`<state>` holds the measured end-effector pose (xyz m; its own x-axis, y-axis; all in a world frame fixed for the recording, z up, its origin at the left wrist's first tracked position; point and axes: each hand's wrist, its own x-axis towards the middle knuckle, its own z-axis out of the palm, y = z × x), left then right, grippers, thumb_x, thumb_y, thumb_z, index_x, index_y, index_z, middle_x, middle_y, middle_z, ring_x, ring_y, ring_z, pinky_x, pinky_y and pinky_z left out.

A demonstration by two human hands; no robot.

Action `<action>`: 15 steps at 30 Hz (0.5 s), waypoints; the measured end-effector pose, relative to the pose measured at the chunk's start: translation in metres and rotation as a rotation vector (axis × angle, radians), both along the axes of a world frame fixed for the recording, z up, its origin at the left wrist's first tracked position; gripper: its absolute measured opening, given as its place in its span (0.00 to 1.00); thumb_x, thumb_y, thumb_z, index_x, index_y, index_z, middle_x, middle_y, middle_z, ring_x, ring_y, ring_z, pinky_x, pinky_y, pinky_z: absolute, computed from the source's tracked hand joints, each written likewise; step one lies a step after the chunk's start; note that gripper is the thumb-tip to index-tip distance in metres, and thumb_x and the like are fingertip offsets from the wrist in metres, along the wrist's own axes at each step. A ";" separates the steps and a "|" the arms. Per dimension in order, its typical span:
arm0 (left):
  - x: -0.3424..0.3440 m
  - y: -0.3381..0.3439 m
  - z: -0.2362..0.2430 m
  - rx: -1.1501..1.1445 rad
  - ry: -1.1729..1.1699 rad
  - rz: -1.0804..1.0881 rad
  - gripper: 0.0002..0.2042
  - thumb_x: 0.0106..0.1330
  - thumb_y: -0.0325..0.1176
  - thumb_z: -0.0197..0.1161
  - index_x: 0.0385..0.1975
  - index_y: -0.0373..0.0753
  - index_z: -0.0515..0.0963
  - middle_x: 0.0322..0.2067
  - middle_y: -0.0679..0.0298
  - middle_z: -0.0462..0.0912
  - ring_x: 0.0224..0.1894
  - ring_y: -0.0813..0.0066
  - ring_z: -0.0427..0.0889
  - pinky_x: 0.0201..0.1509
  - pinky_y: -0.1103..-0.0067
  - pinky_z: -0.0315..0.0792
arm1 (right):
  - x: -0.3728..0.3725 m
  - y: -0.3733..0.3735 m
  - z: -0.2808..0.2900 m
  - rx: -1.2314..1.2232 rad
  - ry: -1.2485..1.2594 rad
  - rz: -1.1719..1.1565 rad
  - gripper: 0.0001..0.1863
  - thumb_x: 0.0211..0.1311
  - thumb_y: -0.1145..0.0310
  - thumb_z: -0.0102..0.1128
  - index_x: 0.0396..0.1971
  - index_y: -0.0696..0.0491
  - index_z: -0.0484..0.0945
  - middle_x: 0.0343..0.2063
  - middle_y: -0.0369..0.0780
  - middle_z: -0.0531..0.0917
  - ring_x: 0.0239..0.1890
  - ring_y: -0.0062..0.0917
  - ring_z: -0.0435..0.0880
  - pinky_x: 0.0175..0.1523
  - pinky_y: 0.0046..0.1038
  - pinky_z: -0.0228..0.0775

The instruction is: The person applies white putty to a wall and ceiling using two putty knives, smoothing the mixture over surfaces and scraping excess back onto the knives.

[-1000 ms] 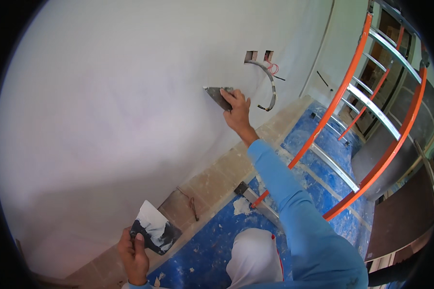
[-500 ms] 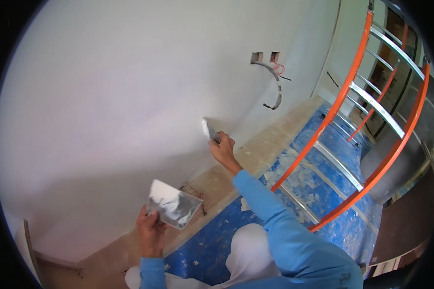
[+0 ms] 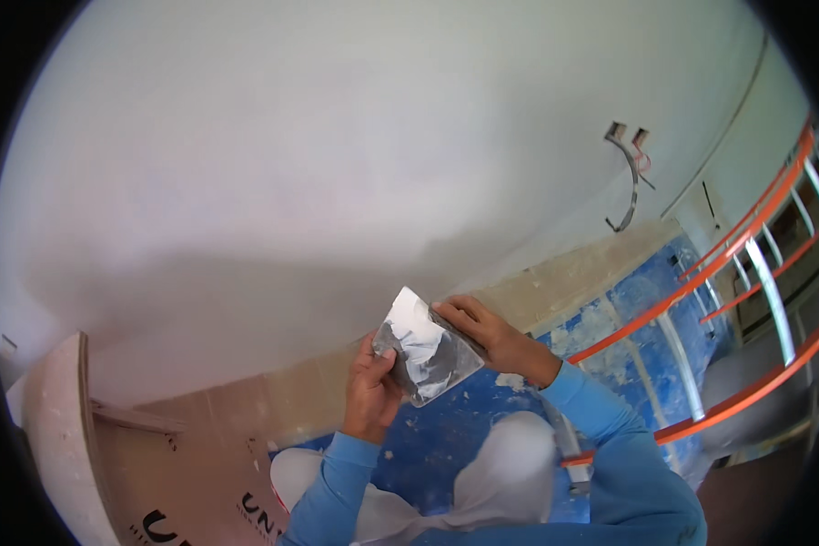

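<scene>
- Left hand: closed on the near left part of the flat metal plate, thumb pressed over its upper face, remaining fingers partly hidden beneath
- Right hand: fingers bent together at the plate's upper right edge, gripping a scraper; only a narrow dark strip of it shows, the rest covered by the fingers; blade contact with the plate cannot be told
- Plate position: held tilted between both hands, in front of the wall, above the blue floor covering
- White paste: thick at the plate's far corner, thinning to smears toward the middle; near right part mostly bare grey
- Wall, right side: two cut-out boxes, a grey cable hanging in a curve from one
- Right margin: orange ladder with silvery rungs, well apart from the plate
- Lower left: brown sheet on the floor; beside it a pale curved-looking board, upright
- Person's knees, white trousers, below the hands
</scene>
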<state>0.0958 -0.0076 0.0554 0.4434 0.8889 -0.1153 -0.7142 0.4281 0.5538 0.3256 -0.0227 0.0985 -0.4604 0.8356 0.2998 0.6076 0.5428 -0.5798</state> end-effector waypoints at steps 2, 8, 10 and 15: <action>-0.003 -0.003 0.028 0.001 0.032 0.021 0.18 0.70 0.27 0.54 0.60 0.37 0.68 0.47 0.62 0.80 0.46 0.72 0.82 0.48 0.73 0.79 | 0.009 0.001 0.026 -0.046 -0.192 -0.034 0.47 0.44 0.86 0.60 0.70 0.48 0.61 0.57 0.49 0.67 0.59 0.43 0.71 0.60 0.33 0.68; -0.019 -0.042 0.140 -0.054 0.271 0.210 0.16 0.67 0.31 0.61 0.54 0.36 0.73 0.33 0.71 0.78 0.30 0.83 0.74 0.34 0.82 0.69 | 0.044 -0.015 0.108 -0.824 0.306 -0.410 0.23 0.63 0.76 0.56 0.59 0.60 0.71 0.44 0.48 0.83 0.42 0.32 0.85 0.46 0.32 0.78; -0.027 -0.054 0.156 -0.072 0.375 0.303 0.15 0.68 0.31 0.60 0.51 0.33 0.74 0.34 0.71 0.79 0.33 0.85 0.76 0.34 0.82 0.69 | 0.052 -0.022 0.161 -1.122 0.759 -0.491 0.20 0.62 0.74 0.58 0.53 0.65 0.74 0.41 0.47 0.84 0.37 0.29 0.87 0.44 0.31 0.80; -0.029 -0.090 0.274 -0.207 0.500 0.279 0.13 0.72 0.36 0.58 0.52 0.39 0.73 0.25 0.75 0.76 0.23 0.90 0.68 0.27 0.88 0.63 | 0.048 -0.054 0.257 -1.566 1.226 -0.290 0.21 0.60 0.73 0.62 0.52 0.65 0.74 0.44 0.45 0.84 0.41 0.29 0.87 0.48 0.32 0.81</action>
<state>0.0667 -0.0977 0.3294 0.0445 0.9007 -0.4321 -0.4901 0.3966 0.7762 0.3736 -0.0766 0.3551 -0.4462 0.6335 -0.6321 -0.4423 -0.7701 -0.4597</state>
